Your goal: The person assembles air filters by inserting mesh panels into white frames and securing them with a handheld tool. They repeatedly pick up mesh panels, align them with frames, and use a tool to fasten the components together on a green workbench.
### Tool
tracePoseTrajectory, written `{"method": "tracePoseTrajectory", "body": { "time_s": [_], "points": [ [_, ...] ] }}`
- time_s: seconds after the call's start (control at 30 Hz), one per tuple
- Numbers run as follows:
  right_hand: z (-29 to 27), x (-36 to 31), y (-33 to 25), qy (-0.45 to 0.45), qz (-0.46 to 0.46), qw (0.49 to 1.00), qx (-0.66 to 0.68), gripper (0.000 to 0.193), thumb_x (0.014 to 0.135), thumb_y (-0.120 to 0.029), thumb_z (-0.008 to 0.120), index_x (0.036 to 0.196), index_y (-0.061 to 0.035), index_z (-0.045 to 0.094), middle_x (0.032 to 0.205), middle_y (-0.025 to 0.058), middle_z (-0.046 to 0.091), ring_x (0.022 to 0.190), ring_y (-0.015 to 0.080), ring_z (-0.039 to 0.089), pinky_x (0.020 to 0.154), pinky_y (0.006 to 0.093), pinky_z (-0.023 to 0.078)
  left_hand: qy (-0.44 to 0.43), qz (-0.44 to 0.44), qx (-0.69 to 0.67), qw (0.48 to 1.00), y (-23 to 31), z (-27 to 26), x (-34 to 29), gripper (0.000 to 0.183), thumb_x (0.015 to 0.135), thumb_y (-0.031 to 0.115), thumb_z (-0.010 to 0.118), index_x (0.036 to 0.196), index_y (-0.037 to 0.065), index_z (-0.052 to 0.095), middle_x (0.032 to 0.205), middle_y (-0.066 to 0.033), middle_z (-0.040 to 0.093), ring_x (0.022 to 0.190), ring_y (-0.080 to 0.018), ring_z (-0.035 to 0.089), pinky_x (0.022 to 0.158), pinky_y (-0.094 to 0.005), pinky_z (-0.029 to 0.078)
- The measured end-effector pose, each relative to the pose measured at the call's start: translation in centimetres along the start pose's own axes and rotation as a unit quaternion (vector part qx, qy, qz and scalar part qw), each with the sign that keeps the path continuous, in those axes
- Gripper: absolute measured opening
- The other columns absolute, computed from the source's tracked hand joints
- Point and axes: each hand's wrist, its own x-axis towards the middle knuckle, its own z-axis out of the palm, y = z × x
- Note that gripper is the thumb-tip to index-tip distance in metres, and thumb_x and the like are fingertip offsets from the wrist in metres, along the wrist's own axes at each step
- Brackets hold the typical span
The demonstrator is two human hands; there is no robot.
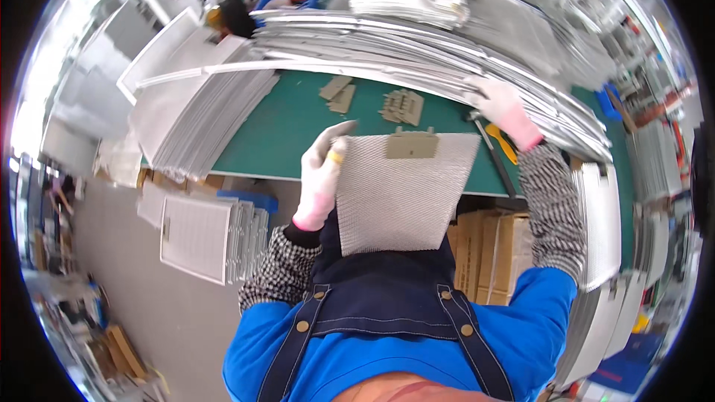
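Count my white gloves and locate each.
2: one on the left hand, which holds the mesh panel; one on the right hand, at the long metal strips.

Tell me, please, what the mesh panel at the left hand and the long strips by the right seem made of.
Mesh panel: probably metal, dull silver, with a fine grid. Long strips: likely smooth metal, given bright highlights; any coating is unclear.
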Motion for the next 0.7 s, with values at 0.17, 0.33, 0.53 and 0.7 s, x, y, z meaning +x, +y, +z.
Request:
{"method": "tracePoseTrajectory", "body": {
  "time_s": [0.17,0.33,0.53,0.7],
  "points": [
    [-4.2,-0.9,-4.6,0.008,-0.127,0.992,0.019,0.028,0.090,-0.025,0.066,0.106,-0.0020,0.067,0.095,0.0149,0.065,0.093,0.0318,0.064,0.085,0.0382,0.050,0.023,-0.058,-0.069,0.996,-0.5,0.2,-0.3,0.028,0.101,0.020,0.062,0.115,-0.003,0.070,0.093,0.0007,0.068,0.083,-0.0041,0.056,0.077,-0.0206,0.045],
    [-2.2,-0.4,-11.9,-0.040,-0.204,0.977,0.056,0.022,0.085,-0.020,0.070,0.099,-0.0026,0.067,0.091,0.0128,0.059,0.088,0.0300,0.062,0.079,0.0379,0.050,0.058,-0.028,0.016,0.998,0.4,0.8,-1.3,0.029,0.096,0.021,0.071,0.113,-0.003,0.072,0.087,0.0027,0.068,0.077,-0.0025,0.051,0.070,-0.0199,0.043],
    [0.9,0.3,-15.1,-0.078,-0.244,0.961,0.103,0.021,0.089,-0.020,0.066,0.102,-0.0037,0.067,0.092,0.0135,0.059,0.089,0.0308,0.062,0.079,0.0387,0.051,0.098,-0.052,-0.012,0.994,-0.3,0.6,-1.6,0.030,0.093,0.023,0.076,0.102,-0.005,0.073,0.080,0.0030,0.065,0.073,-0.0031,0.048,0.065,-0.0216,0.039],
    [-1.6,0.5,-11.9,-0.227,-0.188,0.947,0.129,0.028,0.090,-0.023,0.066,0.110,-0.0033,0.065,0.095,0.0135,0.059,0.091,0.0292,0.062,0.081,0.0393,0.050,0.105,-0.026,-0.079,0.991,-1.8,-0.7,-1.8,0.030,0.088,0.021,0.080,0.104,-0.003,0.072,0.089,0.0005,0.069,0.080,-0.0071,0.058,0.075,-0.0241,0.045]
  ]
}}
